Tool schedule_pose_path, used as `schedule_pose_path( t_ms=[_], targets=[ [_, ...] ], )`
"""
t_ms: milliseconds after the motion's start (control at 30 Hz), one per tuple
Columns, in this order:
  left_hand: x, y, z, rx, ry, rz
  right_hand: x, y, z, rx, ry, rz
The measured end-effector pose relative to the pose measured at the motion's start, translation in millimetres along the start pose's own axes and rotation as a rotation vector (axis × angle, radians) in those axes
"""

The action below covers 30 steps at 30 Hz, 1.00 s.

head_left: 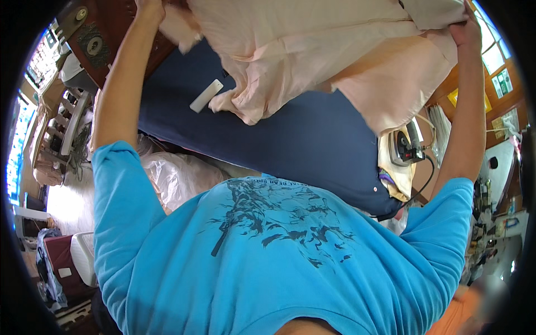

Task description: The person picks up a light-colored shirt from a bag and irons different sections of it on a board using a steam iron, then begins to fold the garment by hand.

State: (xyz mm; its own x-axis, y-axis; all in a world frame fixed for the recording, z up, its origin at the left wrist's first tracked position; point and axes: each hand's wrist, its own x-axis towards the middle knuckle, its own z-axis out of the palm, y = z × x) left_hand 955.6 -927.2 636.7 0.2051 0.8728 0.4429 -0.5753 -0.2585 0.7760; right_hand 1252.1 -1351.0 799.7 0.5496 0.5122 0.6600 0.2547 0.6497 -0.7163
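A pale peach garment (290,50) is stretched between my raised arms above a dark blue padded ironing board (312,134). Its lower folds hang down onto or just over the board. A white tag (206,96) shows beside the bunched cloth. My left hand (149,8), partly cut off by the top edge, is closed at the garment's left end. At the upper right my right hand (468,33) grips the other side, fingers wrapped into the cloth.
An iron (400,147) rests on a yellowish cloth (403,181) at the board's right end, its black cord (430,178) looping down. Clear plastic wrapping (181,173) bulges below the board's near edge. A dark red machine or cabinet (106,39) stands at far left.
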Motion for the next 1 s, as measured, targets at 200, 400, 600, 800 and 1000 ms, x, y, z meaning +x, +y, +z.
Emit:
schedule_pose_path(
  t_ms=[200,400,600,800,1000],
  targets=[
    [-5.7,71.3,45.1,0.071,0.126,0.073,-22.5,-12.1,-6.7,-0.039,-0.02,-0.036],
    [-1.7,75.2,-9.4,0.311,0.111,0.285,-58.1,-7.8,-21.9,0.102,-0.102,-0.01],
    [26.4,116.9,-7.5,0.417,-0.004,0.51,-105.9,-20.3,-5.1,0.668,-0.282,0.114],
    [83.9,-13.4,79.9,0.575,-0.352,0.264,-118.2,104.2,-12.7,0.763,0.25,0.148],
    [42.1,-223.1,42.8,0.9,-0.906,-0.26,-234.9,302.5,-66.2,0.143,1.034,0.579]
  ],
)
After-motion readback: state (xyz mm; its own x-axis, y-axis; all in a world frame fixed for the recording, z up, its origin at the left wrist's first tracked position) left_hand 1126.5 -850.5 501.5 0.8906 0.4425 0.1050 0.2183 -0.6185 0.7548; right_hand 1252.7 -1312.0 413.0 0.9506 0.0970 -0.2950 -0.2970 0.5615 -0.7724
